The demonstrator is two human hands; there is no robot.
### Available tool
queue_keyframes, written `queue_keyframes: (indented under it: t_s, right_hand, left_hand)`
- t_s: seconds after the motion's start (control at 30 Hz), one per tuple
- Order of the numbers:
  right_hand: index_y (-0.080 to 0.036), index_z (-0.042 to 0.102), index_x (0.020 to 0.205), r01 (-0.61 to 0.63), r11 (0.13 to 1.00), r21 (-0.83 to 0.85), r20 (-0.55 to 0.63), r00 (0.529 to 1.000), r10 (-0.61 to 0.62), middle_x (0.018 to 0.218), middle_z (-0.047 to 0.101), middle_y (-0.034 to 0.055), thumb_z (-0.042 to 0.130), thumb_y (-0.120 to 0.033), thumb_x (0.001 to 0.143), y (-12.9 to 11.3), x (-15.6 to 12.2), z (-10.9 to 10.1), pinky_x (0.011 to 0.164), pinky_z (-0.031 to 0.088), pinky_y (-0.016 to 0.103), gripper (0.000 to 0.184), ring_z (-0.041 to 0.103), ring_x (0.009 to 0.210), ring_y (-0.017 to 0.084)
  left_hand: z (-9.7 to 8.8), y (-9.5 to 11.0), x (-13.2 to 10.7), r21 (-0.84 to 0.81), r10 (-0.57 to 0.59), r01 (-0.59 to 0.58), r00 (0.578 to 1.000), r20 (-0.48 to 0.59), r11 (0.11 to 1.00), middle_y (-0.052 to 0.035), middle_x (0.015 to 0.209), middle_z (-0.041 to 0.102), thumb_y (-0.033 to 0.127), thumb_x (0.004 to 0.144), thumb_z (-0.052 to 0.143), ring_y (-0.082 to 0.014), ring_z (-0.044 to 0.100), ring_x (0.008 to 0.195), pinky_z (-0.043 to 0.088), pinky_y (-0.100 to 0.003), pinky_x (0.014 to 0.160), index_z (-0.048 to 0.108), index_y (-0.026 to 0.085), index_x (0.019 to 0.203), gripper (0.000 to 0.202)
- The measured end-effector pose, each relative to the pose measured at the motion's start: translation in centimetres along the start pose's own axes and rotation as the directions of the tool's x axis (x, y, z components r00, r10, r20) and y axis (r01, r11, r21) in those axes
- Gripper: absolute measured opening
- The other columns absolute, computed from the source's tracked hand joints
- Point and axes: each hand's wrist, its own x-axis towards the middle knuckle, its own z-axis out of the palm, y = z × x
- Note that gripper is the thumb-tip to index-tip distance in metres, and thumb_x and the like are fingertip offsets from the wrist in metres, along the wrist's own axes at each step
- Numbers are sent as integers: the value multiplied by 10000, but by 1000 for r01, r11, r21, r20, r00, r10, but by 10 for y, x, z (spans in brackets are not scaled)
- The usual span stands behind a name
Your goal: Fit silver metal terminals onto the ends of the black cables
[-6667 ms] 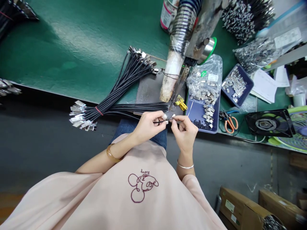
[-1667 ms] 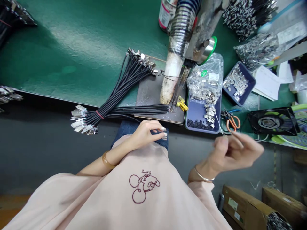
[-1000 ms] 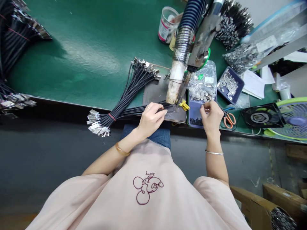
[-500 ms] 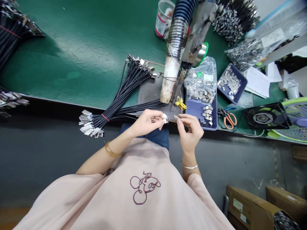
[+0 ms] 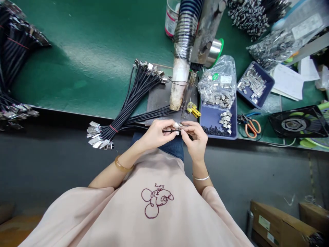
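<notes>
My left hand is closed on a thin black cable, with white covers on its fingertips. Right beside it, my right hand pinches at the cable's end, where a small metal connector piece shows between the fingers. The fingers hide most of that piece. A banded bundle of black cables with metal ends lies left of my hands, partly over the table edge. Above the hands hang a duct nozzle and a metal arm. A yellow clip lies beneath them.
A blue tray at the right holds metal shells, small black parts and a plastic bag. Beyond it are another tray, orange-handled pliers, a solder spool and a fan. More cable bundles lie far left.
My right hand has moved left, bringing the small metal piece against the cable end at my left hand. The view has shifted slightly.
</notes>
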Motion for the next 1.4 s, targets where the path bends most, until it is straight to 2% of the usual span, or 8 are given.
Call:
queue_keyframes:
  t_s: [0.13, 0.3, 0.47, 0.73, 0.97, 1.03, 1.2, 1.4]
  right_hand:
    - [-217, 682, 839, 62, 995, -74, -61, 996, -67, 1025, 727, 49, 669, -188, 876, 3, -4, 6, 810, 638, 323, 48, 734, 924, 170]
    - [-236, 698, 937, 284, 895, -343, -87, 940, -331, 1046, 751, 54, 667, -144, 881, 7, -9, 10, 895, 618, 376, 112, 732, 982, 188]
    - [-230, 668, 965, 192, 966, -172, -185, 957, -224, 1028, 749, 44, 615, -158, 921, 6, -8, 5, 816, 636, 346, 99, 743, 945, 178]
    - [-215, 611, 882, -11, 999, 30, -127, 992, 14, 997, 727, 52, 602, -262, 942, 2, -1, 3, 770, 643, 319, 77, 749, 850, 161]
    - [-254, 636, 928, 269, 939, -214, -141, 943, -302, 972, 764, 28, 658, -156, 883, 5, -3, 2, 822, 639, 375, 110, 753, 909, 183]
    - [-248, 622, 951, 252, 949, -189, -148, 948, -282, 986, 769, 34, 657, -153, 884, 9, -3, 3, 793, 643, 349, 121, 757, 908, 175]
    - [-218, 596, 894, 109, 984, -144, -125, 984, -127, 1010, 773, 63, 625, -218, 919, 14, 1, 6, 756, 640, 322, 39, 764, 907, 174]
    - [-247, 603, 880, 326, 893, -309, -71, 929, -364, 1011, 780, 43, 624, -140, 895, 14, 5, 6, 808, 628, 363, 110, 761, 929, 186]
  left_hand:
    - [5, -2, -6, 128, 86, -73, 991, -100, 989, -36, 752, 712, 208, 889, 639, -97, 547, 605, 415, -214, 589, 708, 133, 797, 137]
    - [7, -1, -4, 30, -66, 69, 994, -85, 997, -10, 608, 636, 245, 931, 568, -94, 554, 560, 427, -211, 585, 622, 135, 684, 276]
    - [4, 2, 2, -183, -188, 183, 982, -11, 966, 5, 554, 597, 251, 880, 605, -82, 534, 515, 442, -198, 567, 643, 123, 717, 211]
    - [7, 0, 6, -271, -223, 212, 975, -14, 939, -19, 690, 666, 218, 767, 678, -92, 550, 605, 451, -207, 602, 740, 109, 773, 126]
    - [6, 4, 13, -276, -222, 202, 974, -43, 940, 61, 513, 405, 200, 763, 654, -44, 318, 487, 254, -190, 483, 643, 116, 657, 136]
    - [6, 4, 13, -271, -224, 204, 974, -44, 941, 70, 506, 355, 211, 781, 642, -46, 286, 481, 225, -197, 476, 642, 120, 671, 143]
    - [6, 0, 14, -249, -230, 203, 969, -85, 947, -2, 656, 582, 264, 835, 620, -91, 499, 600, 398, -211, 581, 683, 118, 740, 186]
    - [7, -2, 15, -213, -227, 194, 964, -141, 957, -8, 662, 628, 273, 831, 645, -107, 552, 610, 452, -215, 596, 692, 125, 744, 178]
